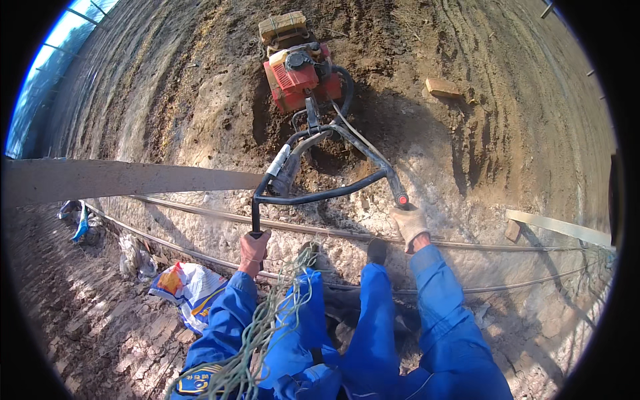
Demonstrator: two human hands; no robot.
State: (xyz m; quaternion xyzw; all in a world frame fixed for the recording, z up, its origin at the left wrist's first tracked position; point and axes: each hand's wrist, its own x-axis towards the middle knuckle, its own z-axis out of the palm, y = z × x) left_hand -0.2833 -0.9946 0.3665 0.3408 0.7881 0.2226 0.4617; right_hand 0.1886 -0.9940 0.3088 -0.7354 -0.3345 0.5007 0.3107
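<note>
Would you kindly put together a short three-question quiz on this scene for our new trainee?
1. True or false: both hands, the left hand and the right hand, grip the handlebars of the red tiller.
2. Multiple choice: what lies on the soil right of the tiller's engine? A) a brick B) a bucket C) a shovel
3. Fill in: the person's sleeves are ____ in colour.

Key: 1. True, each hand is closed on one handle end. 2. A. 3. Blue.
</note>
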